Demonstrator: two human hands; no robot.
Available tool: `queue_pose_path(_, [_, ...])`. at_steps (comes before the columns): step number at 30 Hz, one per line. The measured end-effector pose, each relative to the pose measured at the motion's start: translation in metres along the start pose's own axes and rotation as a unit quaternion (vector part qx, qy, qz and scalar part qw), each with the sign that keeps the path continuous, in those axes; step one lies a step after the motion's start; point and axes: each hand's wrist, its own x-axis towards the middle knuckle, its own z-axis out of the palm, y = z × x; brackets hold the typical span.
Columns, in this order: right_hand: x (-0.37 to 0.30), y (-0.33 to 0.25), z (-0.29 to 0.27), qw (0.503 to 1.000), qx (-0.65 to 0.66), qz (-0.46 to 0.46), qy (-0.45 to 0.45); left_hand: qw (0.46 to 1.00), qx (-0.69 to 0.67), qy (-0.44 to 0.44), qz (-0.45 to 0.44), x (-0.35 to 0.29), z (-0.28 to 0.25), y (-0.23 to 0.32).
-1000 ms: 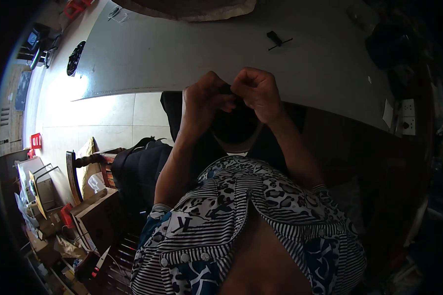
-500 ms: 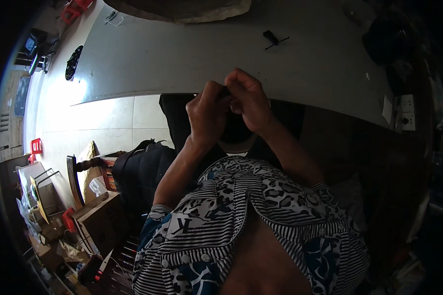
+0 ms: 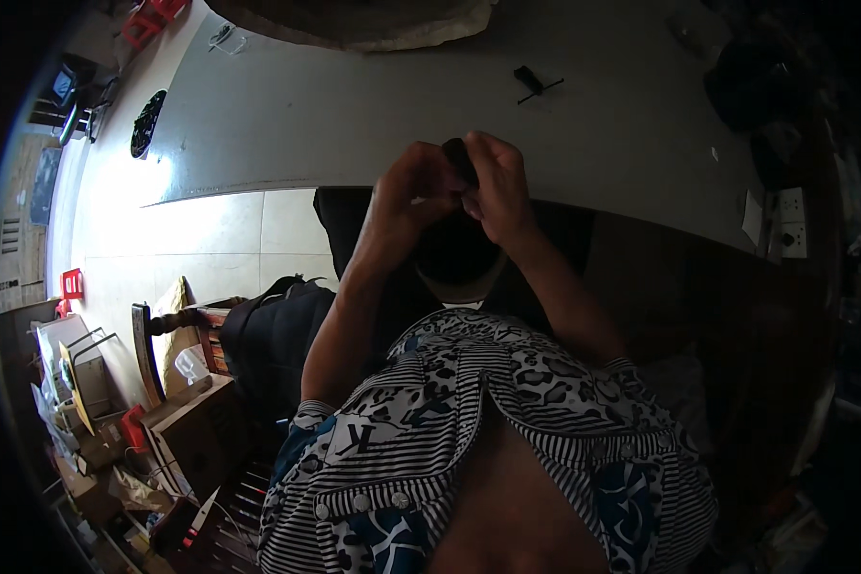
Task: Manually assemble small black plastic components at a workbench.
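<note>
Just past the table's near edge, my two hands meet in front of me. My right hand (image 3: pixel 503 189) pinches a small dark piece (image 3: pixel 459 161), thumb and fingers closed on it. My left hand (image 3: pixel 407 191) is bent round toward the same piece, its fingertips against the lower left side and a gap showing above its thumb. The exact kind of the piece is too dark and too covered to make out. Beyond my right hand, a small black part with a thin crossbar (image 3: pixel 536 84) lies on the grey table (image 3: pixel 316 115).
A large pale-rimmed round object (image 3: pixel 383 43) stands at the table's far edge. Clear plastic (image 3: pixel 228 40) lies at the far left corner. White sockets (image 3: pixel 791 222) are at the right. A wooden chair (image 3: pixel 167 323) and cardboard boxes (image 3: pixel 187 416) stand at my left.
My left hand has turned and its fingers have opened out a little. The dark piece now shows more, sticking up between my hands. My right hand has shifted slightly rightward.
</note>
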Motion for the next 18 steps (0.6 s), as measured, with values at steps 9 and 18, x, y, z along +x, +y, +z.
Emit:
queue_pose_path(9, [-0.003, 0.033, 0.007, 0.952, -0.246, -0.170, 0.063, 0.975, -0.191, 0.020, -0.110, -0.004, -0.011, -0.023])
queue_pose_path(18, [0.000, -0.009, -0.009, 0.937, -0.263, -0.149, -0.174, 0.987, -0.121, -0.036, -0.095, -0.009, -0.024, 0.001])
